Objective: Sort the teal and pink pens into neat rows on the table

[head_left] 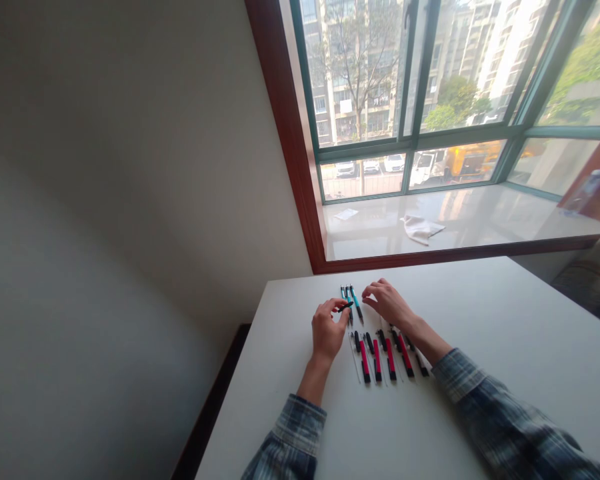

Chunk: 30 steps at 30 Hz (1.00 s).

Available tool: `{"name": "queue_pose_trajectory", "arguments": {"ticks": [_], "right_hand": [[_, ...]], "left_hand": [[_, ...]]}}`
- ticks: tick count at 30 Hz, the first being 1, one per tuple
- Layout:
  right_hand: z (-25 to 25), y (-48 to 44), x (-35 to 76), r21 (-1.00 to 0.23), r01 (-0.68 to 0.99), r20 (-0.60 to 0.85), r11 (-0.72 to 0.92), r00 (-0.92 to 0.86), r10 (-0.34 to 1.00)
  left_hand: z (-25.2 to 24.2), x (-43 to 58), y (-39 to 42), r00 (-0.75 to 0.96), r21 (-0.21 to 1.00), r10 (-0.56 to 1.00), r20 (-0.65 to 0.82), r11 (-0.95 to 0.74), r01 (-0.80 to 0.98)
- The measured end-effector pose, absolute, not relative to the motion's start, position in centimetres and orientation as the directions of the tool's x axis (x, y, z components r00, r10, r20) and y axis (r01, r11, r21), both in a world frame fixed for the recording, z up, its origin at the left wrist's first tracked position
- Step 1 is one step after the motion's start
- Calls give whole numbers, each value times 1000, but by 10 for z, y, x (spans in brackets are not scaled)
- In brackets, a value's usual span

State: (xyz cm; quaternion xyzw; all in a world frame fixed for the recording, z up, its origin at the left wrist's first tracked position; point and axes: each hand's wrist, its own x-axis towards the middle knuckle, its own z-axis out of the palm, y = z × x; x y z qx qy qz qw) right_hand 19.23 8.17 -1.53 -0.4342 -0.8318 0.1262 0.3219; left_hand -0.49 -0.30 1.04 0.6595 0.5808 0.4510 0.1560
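Observation:
My left hand point(327, 330) pinches a small black pen part point(345, 307) between thumb and fingers, just left of some teal pens point(354, 301) lying on the white table point(480, 333). My right hand point(387, 301) hovers to the right of the teal pens, fingers curled; whether it holds anything I cannot make out. Nearer to me lies a row of several red-and-black pens point(377, 357), partly under my right wrist. Both arms wear plaid sleeves.
A glossy window sill point(480, 227) behind the table carries a crumpled white cloth point(423, 229) and a scrap of paper point(346, 214). A grey wall stands at the left; a dark floor strip runs beside the table's left edge.

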Motion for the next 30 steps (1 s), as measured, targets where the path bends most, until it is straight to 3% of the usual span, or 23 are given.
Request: {"name": "queue_pose_trajectory", "arguments": {"ticks": [5,9,12,25,30], "right_hand": [[-7,62,206,-789,372,414,488,-264,871],[-10,53,209,-901,182,336,395,-283,898],[-12,50,204,-921,119,321,370,-304,897],[-9,45,198,-927,135,296,349,-306,905],[-5,42,200,-892,218,316,396,-324,891]], "left_hand": [[9,-6,-2,-54,734,909,414,-298,610],[11,-4,-2,-2,744,913,408,-331,581],[13,-2,-4,-4,768,917,400,-332,548],[15,-2,-5,13,786,923,384,-334,520],[16,0,-6,32,783,916,399,-359,509]]}}
